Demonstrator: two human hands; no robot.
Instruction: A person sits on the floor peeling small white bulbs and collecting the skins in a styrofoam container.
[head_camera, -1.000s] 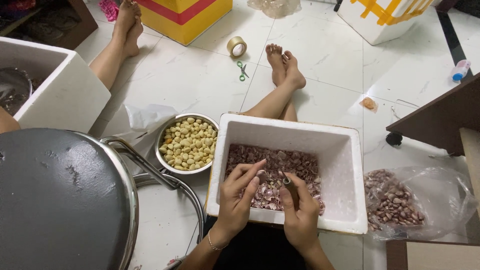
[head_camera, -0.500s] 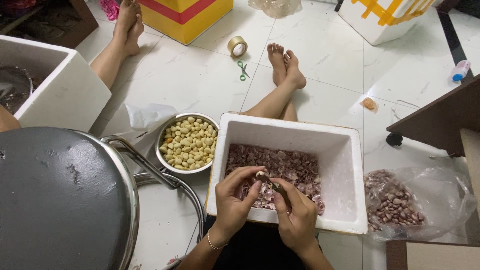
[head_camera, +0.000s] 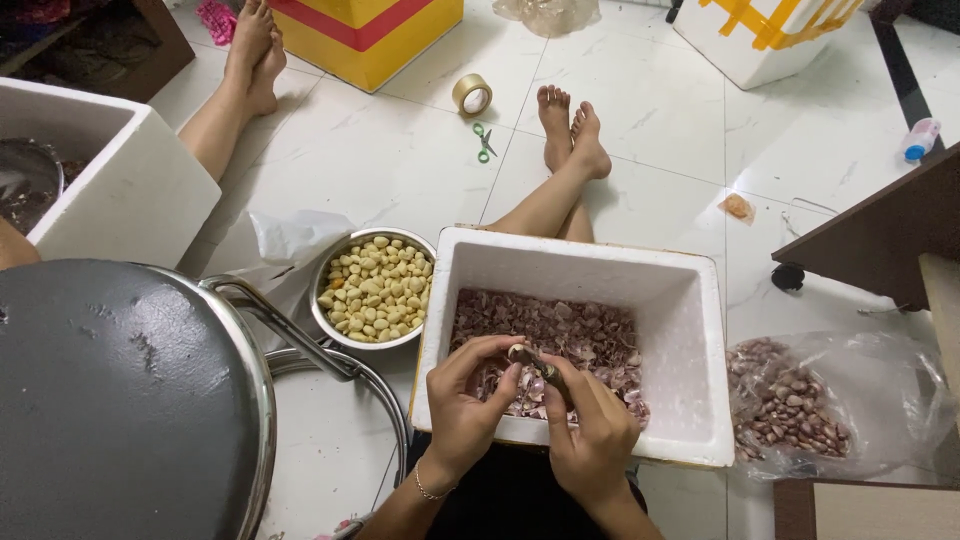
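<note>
My left hand (head_camera: 468, 405) and my right hand (head_camera: 592, 440) meet over the near side of a white foam box (head_camera: 700, 330) filled with purple-brown garlic skins (head_camera: 560, 325). Both hands pinch a small garlic clove (head_camera: 524, 353) between their fingertips, and my right hand also seems to hold a small dark blade against it. To the left of the box stands a metal bowl (head_camera: 322, 310) of peeled pale yellow cloves (head_camera: 377, 285). A clear plastic bag of unpeeled cloves (head_camera: 790, 405) lies on the floor to the right.
A grey metal stool (head_camera: 120, 400) fills the lower left. Another person's legs (head_camera: 225, 100) and a second foam box (head_camera: 130, 190) are at the upper left. Tape roll (head_camera: 472, 93), green scissors (head_camera: 485, 140), yellow box (head_camera: 370, 30) and dark furniture (head_camera: 880, 230) surround my outstretched legs (head_camera: 560, 180).
My two hands have come together from slightly apart and now work the clove between the fingertips. Nothing else has moved.
</note>
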